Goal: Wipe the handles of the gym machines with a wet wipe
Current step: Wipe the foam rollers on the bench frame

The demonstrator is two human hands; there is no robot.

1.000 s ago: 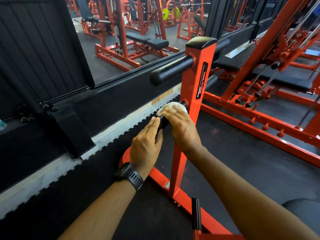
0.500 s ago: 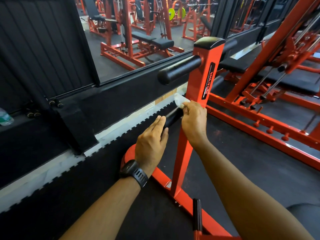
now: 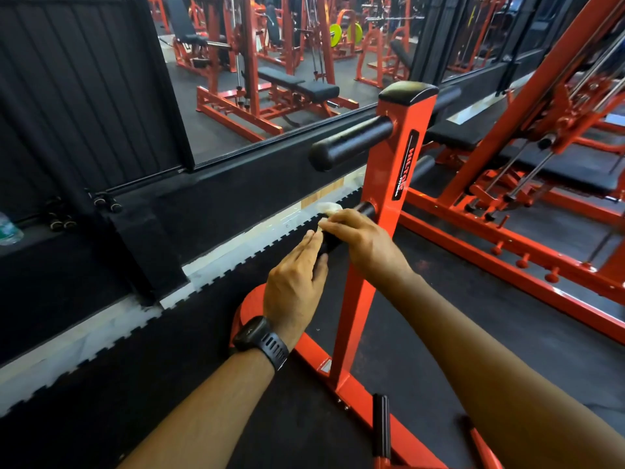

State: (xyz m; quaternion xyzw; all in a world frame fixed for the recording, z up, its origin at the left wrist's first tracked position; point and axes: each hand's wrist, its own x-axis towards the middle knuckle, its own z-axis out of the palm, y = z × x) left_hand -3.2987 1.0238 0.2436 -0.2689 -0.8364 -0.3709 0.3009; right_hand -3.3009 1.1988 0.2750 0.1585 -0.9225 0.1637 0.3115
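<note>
The fingers [image 3: 338, 221] of the right hand [image 3: 367, 243] are curled down over the lower handle [image 3: 366, 208], pressing a crumpled white wet wipe [image 3: 329, 207] against its top; the wipe sticks out just past the fingertips, on the far side of the bar. The left hand [image 3: 294, 286] has its fingers [image 3: 311, 247] straight and together, laid against the near free end of the same handle, gripping nothing. A black watch [image 3: 262, 336] sits on the left wrist.

The handle is a short black bar that juts sideways from a red upright post [image 3: 389, 184]; a bare stretch of it shows between the right hand and the post. Higher on the post a thicker black padded roller [image 3: 348, 143] sticks out the same way, and a black pad caps the top. At the foot of the post a round red plate [image 3: 248, 306] lies behind the left hand, and a short black grip [image 3: 381, 424] stands on the red base rail near the bottom edge.

The machine stands on a black rubber floor [image 3: 507, 299]. A wall mirror [image 3: 270, 79] behind it reflects more red machines and benches. To the right stands another red frame with a black bench pad [image 3: 507, 137]. A few small dumbbells [image 3: 108, 203] lie by the wall at left.
</note>
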